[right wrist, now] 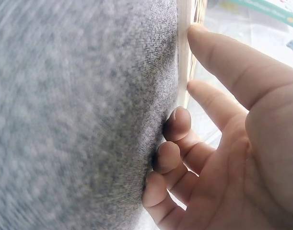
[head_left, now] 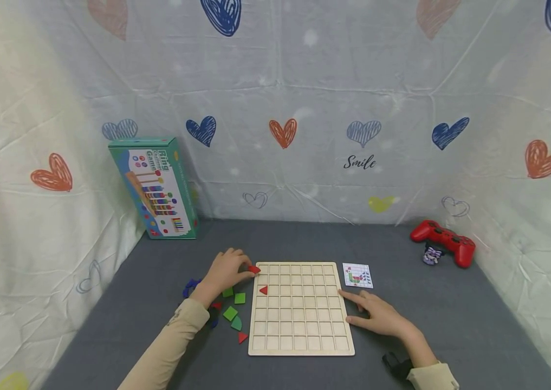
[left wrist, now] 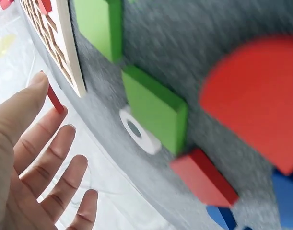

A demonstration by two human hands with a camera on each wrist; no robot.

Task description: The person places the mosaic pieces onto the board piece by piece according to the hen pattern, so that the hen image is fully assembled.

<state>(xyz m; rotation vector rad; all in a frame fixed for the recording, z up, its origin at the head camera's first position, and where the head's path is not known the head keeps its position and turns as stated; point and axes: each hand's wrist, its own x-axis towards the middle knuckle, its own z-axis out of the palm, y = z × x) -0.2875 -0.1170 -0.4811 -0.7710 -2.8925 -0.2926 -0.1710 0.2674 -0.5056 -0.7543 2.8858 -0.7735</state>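
Note:
My left hand [head_left: 228,269] pinches a thin red piece [left wrist: 54,98] between thumb and index finger, at the upper left corner of a wooden grid board [head_left: 299,355]. A red triangle tile [head_left: 264,290] lies in a cell near the board's left side. Against the board's right edge, my right hand [head_left: 377,314] rests thumb and index fingertips, with nothing in its grasp. In the right wrist view its other fingers [right wrist: 168,155] bend down near the cloth. Left of the board lie loose tiles, among them a green square [head_left: 230,313] and a red triangle [head_left: 242,337].
A small pattern card [head_left: 358,275] lies right of the board. Farther right are a red game controller [head_left: 443,241] and a small purple figure [head_left: 432,255]. A green box [head_left: 158,189] stands at the back left. Blue pieces [head_left: 190,287] sit beside my left wrist.

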